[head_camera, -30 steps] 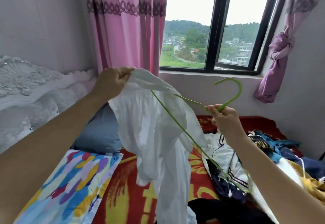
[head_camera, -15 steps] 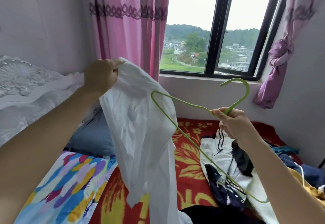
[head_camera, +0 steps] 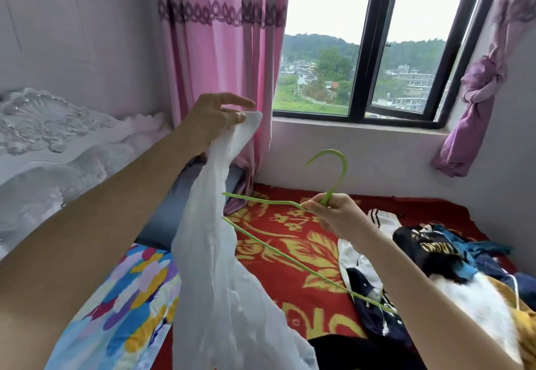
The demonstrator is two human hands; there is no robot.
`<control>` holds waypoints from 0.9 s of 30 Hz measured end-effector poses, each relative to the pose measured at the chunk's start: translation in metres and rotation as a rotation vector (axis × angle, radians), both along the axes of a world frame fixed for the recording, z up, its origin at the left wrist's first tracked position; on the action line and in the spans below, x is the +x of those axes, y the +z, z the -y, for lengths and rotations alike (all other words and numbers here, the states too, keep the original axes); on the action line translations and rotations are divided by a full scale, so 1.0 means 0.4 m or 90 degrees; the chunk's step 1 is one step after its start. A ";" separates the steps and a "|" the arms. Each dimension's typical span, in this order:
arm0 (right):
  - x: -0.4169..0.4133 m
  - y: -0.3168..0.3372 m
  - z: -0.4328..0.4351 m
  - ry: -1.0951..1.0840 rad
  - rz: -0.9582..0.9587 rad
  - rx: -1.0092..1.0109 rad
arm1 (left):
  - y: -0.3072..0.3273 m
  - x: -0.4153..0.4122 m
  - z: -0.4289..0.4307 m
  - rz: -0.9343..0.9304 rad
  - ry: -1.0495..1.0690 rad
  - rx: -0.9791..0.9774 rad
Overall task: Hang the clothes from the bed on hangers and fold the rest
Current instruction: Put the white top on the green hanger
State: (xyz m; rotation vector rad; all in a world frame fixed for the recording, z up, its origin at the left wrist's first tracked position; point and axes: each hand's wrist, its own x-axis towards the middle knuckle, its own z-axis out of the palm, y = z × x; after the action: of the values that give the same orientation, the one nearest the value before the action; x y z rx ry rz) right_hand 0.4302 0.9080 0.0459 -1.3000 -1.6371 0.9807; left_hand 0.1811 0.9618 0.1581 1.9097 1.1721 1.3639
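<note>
My left hand [head_camera: 213,118] pinches the top of a thin white garment [head_camera: 220,268], which hangs down in a long bunch over the bed. My right hand [head_camera: 338,216] grips a green wire hanger [head_camera: 290,242] at its neck, hook pointing up. The hanger's left tip touches or just enters the white garment's right edge; I cannot tell which. A heap of clothes [head_camera: 446,256] lies on the red and gold blanket [head_camera: 293,253] to the right: a white and navy striped top, a black printed piece, blue and yellow items.
A colourful pillow [head_camera: 121,306] and a grey-blue pillow [head_camera: 171,218] lie at the left by the white ornate headboard [head_camera: 49,143]. Pink curtain [head_camera: 220,50] and a window [head_camera: 368,50] stand behind. A knotted purple curtain [head_camera: 475,102] hangs at the right wall.
My left hand moved right and lower with the white garment, which now hangs narrower and bunched. The hanger dropped lower, and its left tip now meets the garment's edge.
</note>
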 end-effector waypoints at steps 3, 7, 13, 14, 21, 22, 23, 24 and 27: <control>0.029 -0.022 -0.014 0.053 0.111 -0.044 | -0.002 -0.037 -0.001 0.128 0.059 -0.021; 0.002 -0.059 -0.019 0.072 0.010 -0.082 | -0.023 0.000 0.036 0.217 -0.077 -0.122; -0.070 -0.087 -0.030 -0.048 -0.348 -0.036 | -0.037 0.055 0.090 0.102 -0.255 -0.155; -0.067 -0.079 -0.031 -0.049 -0.385 -0.023 | -0.036 0.051 0.094 0.072 -0.258 -0.151; -0.030 -0.003 -0.032 -0.070 -0.391 0.095 | -0.068 0.041 0.111 -0.322 -0.127 -0.016; -0.023 0.008 -0.030 -0.074 -0.385 0.106 | -0.070 0.035 0.112 -0.345 -0.127 0.002; -0.015 0.017 -0.028 -0.075 -0.380 0.112 | -0.071 0.025 0.110 -0.349 -0.103 0.031; -0.004 0.028 -0.026 -0.070 -0.379 0.116 | -0.072 0.013 0.104 -0.311 -0.051 0.078; 0.033 0.049 -0.020 -0.045 -0.392 0.110 | -0.086 -0.042 0.045 -0.056 0.187 0.181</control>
State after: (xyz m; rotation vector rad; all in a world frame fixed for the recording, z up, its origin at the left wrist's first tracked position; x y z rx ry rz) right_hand 0.4435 0.9162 0.0655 -0.8204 -1.1599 1.0387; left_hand 0.1642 0.9437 0.1236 2.0703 1.4084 1.6938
